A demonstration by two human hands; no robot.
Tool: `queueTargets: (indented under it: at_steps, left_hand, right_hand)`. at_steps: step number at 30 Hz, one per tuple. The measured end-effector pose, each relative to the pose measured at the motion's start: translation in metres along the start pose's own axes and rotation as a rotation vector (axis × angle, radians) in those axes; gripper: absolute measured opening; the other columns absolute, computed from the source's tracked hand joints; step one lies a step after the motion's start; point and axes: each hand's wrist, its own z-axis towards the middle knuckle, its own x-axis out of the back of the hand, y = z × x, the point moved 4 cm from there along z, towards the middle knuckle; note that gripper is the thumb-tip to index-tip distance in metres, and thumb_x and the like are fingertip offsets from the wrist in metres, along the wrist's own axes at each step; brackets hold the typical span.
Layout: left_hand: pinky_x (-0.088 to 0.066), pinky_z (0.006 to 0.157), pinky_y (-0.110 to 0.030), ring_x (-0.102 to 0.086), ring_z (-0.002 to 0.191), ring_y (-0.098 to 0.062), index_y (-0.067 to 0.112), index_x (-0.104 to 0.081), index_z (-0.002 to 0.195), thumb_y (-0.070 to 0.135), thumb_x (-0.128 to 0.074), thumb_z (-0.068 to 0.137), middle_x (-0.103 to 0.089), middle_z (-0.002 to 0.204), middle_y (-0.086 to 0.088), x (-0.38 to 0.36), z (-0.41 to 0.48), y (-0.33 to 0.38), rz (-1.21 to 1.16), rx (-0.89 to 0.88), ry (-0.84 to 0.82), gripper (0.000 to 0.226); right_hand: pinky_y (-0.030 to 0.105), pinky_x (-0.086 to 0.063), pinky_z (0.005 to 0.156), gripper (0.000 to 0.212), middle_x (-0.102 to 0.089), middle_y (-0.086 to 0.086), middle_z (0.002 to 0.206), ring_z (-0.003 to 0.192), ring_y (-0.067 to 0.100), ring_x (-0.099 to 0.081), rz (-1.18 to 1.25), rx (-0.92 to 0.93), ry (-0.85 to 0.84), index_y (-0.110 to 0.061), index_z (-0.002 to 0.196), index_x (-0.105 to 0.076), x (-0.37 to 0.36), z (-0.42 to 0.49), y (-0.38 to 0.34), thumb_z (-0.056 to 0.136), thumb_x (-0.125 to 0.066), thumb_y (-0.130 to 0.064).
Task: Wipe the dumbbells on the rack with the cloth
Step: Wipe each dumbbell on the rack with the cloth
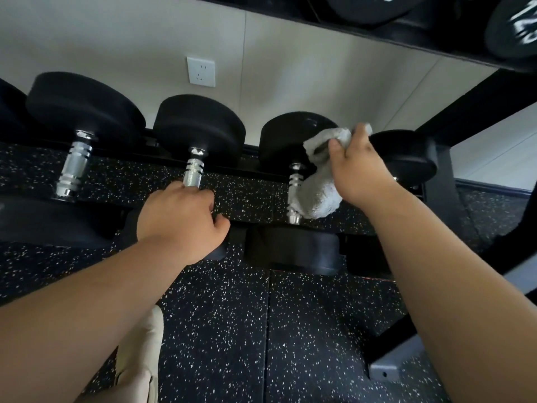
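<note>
Several black dumbbells with chrome handles lie side by side on the low shelf of the rack (441, 170). My right hand (359, 167) grips a grey cloth (318, 199) and holds it against the far head and handle of the third dumbbell (286, 141). The cloth hangs down over that handle. My left hand (181, 219) rests with curled fingers on the near end of the second dumbbell (200, 126), around the base of its handle. The first dumbbell (84, 103) lies to the left, and a smaller one (406, 155) sits at the far right.
An upper shelf (377, 27) with bigger dumbbells hangs over the top right. A black frame post (465, 112) slants down on the right. Speckled black rubber floor (232, 330) lies below. A wall socket (201, 71) is on the beige wall behind.
</note>
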Motion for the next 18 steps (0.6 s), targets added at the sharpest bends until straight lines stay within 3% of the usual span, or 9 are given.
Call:
queueTargets:
  at_steps: [1,2,3,5,7,9,13,15,18]
  left_hand:
    - [-0.046,0.065,-0.034,-0.054,0.081,-0.019,0.028,-0.067,0.078,0.057,-0.039,0.080,-0.062,0.073,0.009,0.001,0.000,0.001,0.005,0.002,-0.001,0.040]
    - [-0.046,0.065,-0.034,-0.054,0.080,-0.018,0.028,-0.066,0.078,0.057,-0.040,0.081,-0.062,0.073,0.009,0.001,0.000,0.001,0.011,0.003,-0.006,0.039]
    - [-0.046,0.065,-0.034,-0.053,0.080,-0.018,0.028,-0.066,0.078,0.057,-0.042,0.081,-0.061,0.073,0.010,0.001,0.000,0.001,0.017,0.003,-0.011,0.037]
    - [-0.045,0.065,-0.034,-0.053,0.079,-0.018,0.028,-0.066,0.079,0.056,-0.042,0.082,-0.061,0.073,0.010,0.001,0.000,0.000,0.023,0.002,-0.012,0.036]
    - [-0.043,0.065,-0.034,-0.053,0.078,-0.019,0.028,-0.067,0.079,0.055,-0.043,0.081,-0.062,0.072,0.009,0.000,0.001,0.000,0.027,0.002,-0.009,0.036]
    - [-0.042,0.065,-0.034,-0.054,0.078,-0.020,0.027,-0.068,0.080,0.054,-0.047,0.081,-0.063,0.072,0.008,-0.001,0.001,0.000,0.032,0.002,-0.017,0.035]
    - [-0.041,0.065,-0.034,-0.055,0.079,-0.021,0.026,-0.070,0.082,0.053,-0.053,0.082,-0.065,0.075,0.007,0.001,0.001,0.001,0.035,0.005,-0.022,0.031]
    - [-0.043,0.066,-0.034,-0.056,0.079,-0.021,0.026,-0.070,0.083,0.054,-0.049,0.081,-0.065,0.075,0.007,0.002,0.000,0.000,0.023,0.017,-0.021,0.034]
    - [-0.043,0.067,-0.034,-0.055,0.079,-0.020,0.027,-0.069,0.083,0.054,-0.043,0.079,-0.065,0.075,0.008,0.001,0.000,0.001,0.019,0.019,-0.019,0.038]
  right_hand:
    - [0.048,-0.046,0.103,0.067,-0.036,0.016,0.159,0.133,0.040,-0.049,-0.029,0.009,-0.020,-0.011,0.159,-0.015,-0.003,0.006,-0.002,0.108,-0.038,-0.049]
    - [0.053,-0.034,0.119,0.074,-0.018,0.012,0.170,0.149,0.043,-0.031,-0.072,0.005,-0.057,-0.015,0.164,-0.002,-0.008,0.014,-0.003,0.108,-0.035,-0.052]
    - [0.054,-0.022,0.126,0.078,-0.003,0.010,0.173,0.156,0.042,-0.015,-0.112,0.004,-0.095,-0.017,0.165,0.008,-0.015,0.022,-0.004,0.108,-0.031,-0.054]
    - [0.051,-0.007,0.129,0.079,0.008,0.013,0.173,0.158,0.038,0.001,-0.182,0.043,-0.135,-0.014,0.164,0.014,-0.025,0.037,-0.011,0.109,-0.026,-0.055]
    - [0.048,-0.001,0.129,0.079,0.007,0.016,0.172,0.159,0.034,0.007,-0.253,0.112,-0.102,-0.010,0.164,0.011,-0.033,0.051,-0.025,0.109,-0.021,-0.056]
    - [0.049,-0.005,0.129,0.079,-0.005,0.017,0.172,0.159,0.034,0.000,-0.380,0.223,-0.055,-0.009,0.165,0.005,-0.043,0.061,-0.047,0.107,-0.019,-0.058]
    - [0.047,-0.029,0.119,0.077,-0.043,0.012,0.158,0.143,0.035,-0.040,-0.581,0.414,0.004,-0.013,0.160,-0.025,-0.056,0.066,-0.075,0.102,-0.033,-0.063]
    - [0.046,-0.037,0.112,0.077,-0.053,0.007,0.147,0.132,0.032,-0.051,-0.528,0.425,0.035,-0.020,0.152,-0.037,-0.050,0.065,-0.067,0.094,-0.045,-0.070]
    - [0.049,-0.046,0.107,0.090,-0.055,0.000,0.142,0.127,0.027,-0.054,-0.321,0.271,0.021,-0.031,0.148,-0.037,-0.031,0.064,-0.036,0.078,-0.053,-0.085]
